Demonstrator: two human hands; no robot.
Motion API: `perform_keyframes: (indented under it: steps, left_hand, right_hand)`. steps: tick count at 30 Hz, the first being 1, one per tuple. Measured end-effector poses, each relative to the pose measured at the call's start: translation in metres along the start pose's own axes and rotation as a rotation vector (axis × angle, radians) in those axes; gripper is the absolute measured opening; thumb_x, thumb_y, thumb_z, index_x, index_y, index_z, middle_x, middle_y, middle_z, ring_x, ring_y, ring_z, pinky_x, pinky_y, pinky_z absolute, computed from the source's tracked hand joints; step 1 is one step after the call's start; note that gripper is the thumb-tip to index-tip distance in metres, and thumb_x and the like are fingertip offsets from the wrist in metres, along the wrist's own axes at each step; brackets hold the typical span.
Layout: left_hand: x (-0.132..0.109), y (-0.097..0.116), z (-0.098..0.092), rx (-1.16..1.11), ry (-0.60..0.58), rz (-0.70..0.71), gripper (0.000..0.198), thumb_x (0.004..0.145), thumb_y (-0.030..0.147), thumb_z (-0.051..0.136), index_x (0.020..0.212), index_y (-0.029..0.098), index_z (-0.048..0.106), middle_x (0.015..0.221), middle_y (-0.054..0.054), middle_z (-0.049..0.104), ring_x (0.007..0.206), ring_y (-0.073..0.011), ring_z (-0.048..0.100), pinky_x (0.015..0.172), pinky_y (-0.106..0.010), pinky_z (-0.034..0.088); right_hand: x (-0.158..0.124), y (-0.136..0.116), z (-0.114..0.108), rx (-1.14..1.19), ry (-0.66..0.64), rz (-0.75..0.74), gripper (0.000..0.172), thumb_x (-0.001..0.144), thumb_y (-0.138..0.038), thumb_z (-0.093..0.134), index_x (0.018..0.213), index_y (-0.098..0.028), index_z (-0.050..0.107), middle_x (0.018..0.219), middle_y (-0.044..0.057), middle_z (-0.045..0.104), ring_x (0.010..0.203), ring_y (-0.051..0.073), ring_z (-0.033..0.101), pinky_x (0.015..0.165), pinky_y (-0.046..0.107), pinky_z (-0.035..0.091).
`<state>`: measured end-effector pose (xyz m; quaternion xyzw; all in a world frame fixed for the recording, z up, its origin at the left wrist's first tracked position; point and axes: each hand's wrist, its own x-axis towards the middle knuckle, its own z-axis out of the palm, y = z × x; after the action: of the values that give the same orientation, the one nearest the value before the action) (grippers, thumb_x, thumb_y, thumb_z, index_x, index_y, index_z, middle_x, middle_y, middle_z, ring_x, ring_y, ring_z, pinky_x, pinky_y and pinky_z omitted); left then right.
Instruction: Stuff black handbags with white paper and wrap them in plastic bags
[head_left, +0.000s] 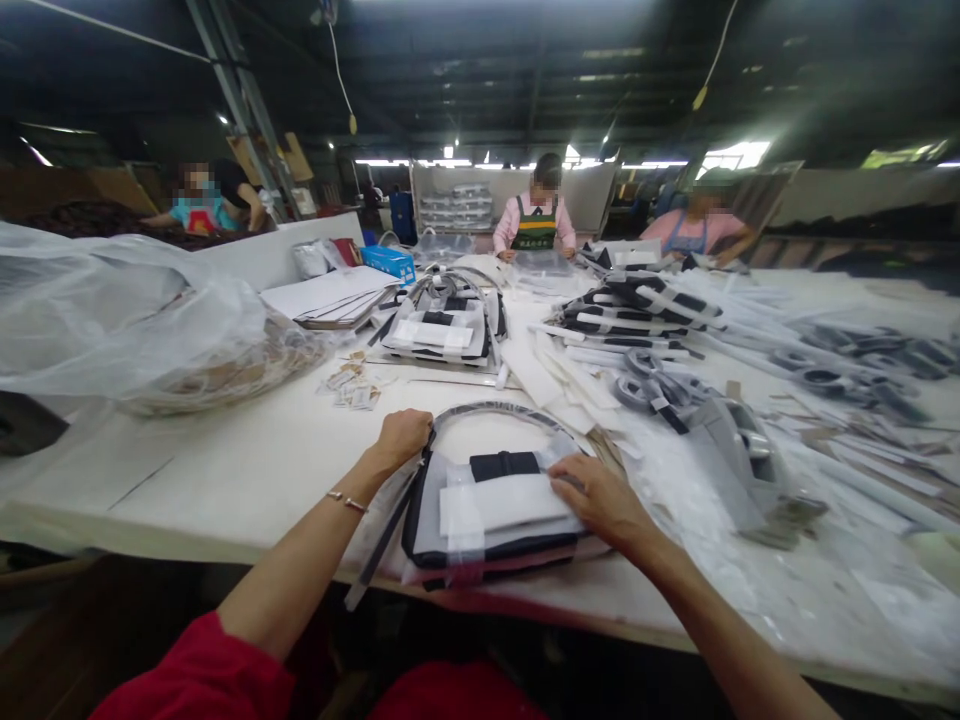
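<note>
Black bag point(517, 550), lying flat at the near edge of a white table point(247, 500), directly in front of me. Pale wrapping covers most of its face, a white strip point(502, 505) lies across the middle, and its wrapped handle point(510, 407) arches toward the far side. I have my left hand point(405, 438) at the bag's far left corner, fingers curled tightly and pinching it there; a dark strap point(382, 535) runs from beneath them toward the near edge. My right hand point(596, 495) is on the bag's right side, fingers bent and close together, tips at the strip's right end; I cannot tell whether they pinch it or only press.

Farther off, a second wrapped bag point(435, 335) lies beyond the first, with small packets point(352, 387) to its near left. Far left, I see a blue box point(388, 263); nearer on that side, clear plastic sheeting point(135, 310). To the right are a pile of black-and-white pieces point(637, 305) and grey coils point(652, 390). Across the table sits a person in a green apron point(536, 225).
</note>
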<state>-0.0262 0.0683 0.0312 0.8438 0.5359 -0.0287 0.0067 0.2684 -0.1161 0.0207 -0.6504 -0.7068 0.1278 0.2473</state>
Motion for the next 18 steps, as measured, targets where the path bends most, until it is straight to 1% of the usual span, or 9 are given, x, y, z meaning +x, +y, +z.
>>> perform_keyframes:
  steps: [2,7,8,10,12,14,16,18]
  left_hand:
    - [-0.014,-0.005,-0.001,-0.009,-0.021,0.044,0.033,0.089,0.021,0.04,0.095,0.022,0.072,0.099,-0.013,0.073,0.095,-0.0283,0.068,0.08,-0.039,0.05]
    - [-0.043,-0.03,-0.011,-0.055,-0.106,0.17,0.024,0.088,0.026,0.047,0.089,0.029,0.071,0.095,-0.004,0.074,0.093,-0.0227,0.068,0.082,-0.032,0.048]
    - [-0.046,-0.034,-0.014,-0.059,-0.123,0.185,0.023,0.088,0.026,0.049,0.089,0.029,0.072,0.096,-0.003,0.074,0.094,-0.0222,0.068,0.083,-0.031,0.048]
    - [-0.047,-0.039,-0.021,-0.084,-0.132,0.198,0.025,0.086,0.025,0.05,0.099,0.03,0.071,0.104,-0.002,0.074,0.1,-0.0219,0.067,0.085,-0.03,0.048]
    - [-0.038,-0.036,-0.027,-0.142,-0.076,0.166,0.031,0.09,0.028,0.048,0.115,0.029,0.065,0.118,-0.002,0.07,0.108,-0.0211,0.064,0.09,-0.03,0.047]
    - [-0.02,-0.028,-0.029,-0.195,0.003,0.106,0.039,0.094,0.035,0.043,0.129,0.027,0.056,0.132,-0.004,0.063,0.116,-0.0206,0.061,0.095,-0.031,0.046]
    - [0.003,-0.015,-0.026,-0.201,0.031,0.059,0.044,0.095,0.04,0.043,0.135,0.023,0.05,0.139,-0.009,0.058,0.119,-0.0223,0.059,0.097,-0.033,0.045]
    - [0.025,0.0,-0.02,-0.173,-0.01,0.036,0.047,0.089,0.041,0.053,0.132,0.02,0.053,0.134,-0.014,0.06,0.116,-0.0271,0.06,0.095,-0.038,0.047]
  right_hand:
    - [0.0,0.0,0.002,-0.002,0.004,0.002,0.019,0.09,-0.031,0.053,0.096,-0.024,0.07,0.103,0.006,0.07,0.101,0.025,0.061,0.096,0.041,0.044]
    - [-0.001,-0.002,0.003,0.001,0.014,-0.001,0.019,0.09,-0.031,0.052,0.095,-0.025,0.07,0.104,0.006,0.07,0.102,0.026,0.06,0.096,0.042,0.044]
    - [-0.002,-0.002,0.003,0.004,0.013,-0.002,0.019,0.09,-0.03,0.052,0.095,-0.025,0.07,0.105,0.006,0.07,0.103,0.026,0.06,0.096,0.042,0.044]
    - [-0.002,-0.003,0.003,0.01,0.015,-0.003,0.019,0.09,-0.03,0.052,0.095,-0.025,0.07,0.104,0.006,0.07,0.103,0.025,0.06,0.096,0.042,0.044]
    - [-0.002,-0.004,0.004,0.008,0.018,-0.001,0.02,0.091,-0.03,0.052,0.095,-0.025,0.07,0.103,0.006,0.07,0.102,0.025,0.06,0.096,0.042,0.044]
    - [-0.003,-0.004,0.004,0.0,0.017,0.002,0.02,0.091,-0.031,0.051,0.096,-0.025,0.07,0.104,0.006,0.07,0.103,0.025,0.06,0.096,0.042,0.044]
    - [-0.003,-0.004,0.002,-0.012,0.001,0.004,0.02,0.092,-0.03,0.052,0.098,-0.024,0.07,0.105,0.006,0.069,0.104,0.025,0.06,0.096,0.041,0.043]
    - [-0.001,-0.006,-0.004,-0.018,-0.027,0.001,0.019,0.091,-0.028,0.053,0.1,-0.023,0.07,0.106,0.006,0.069,0.104,0.024,0.06,0.096,0.04,0.043]
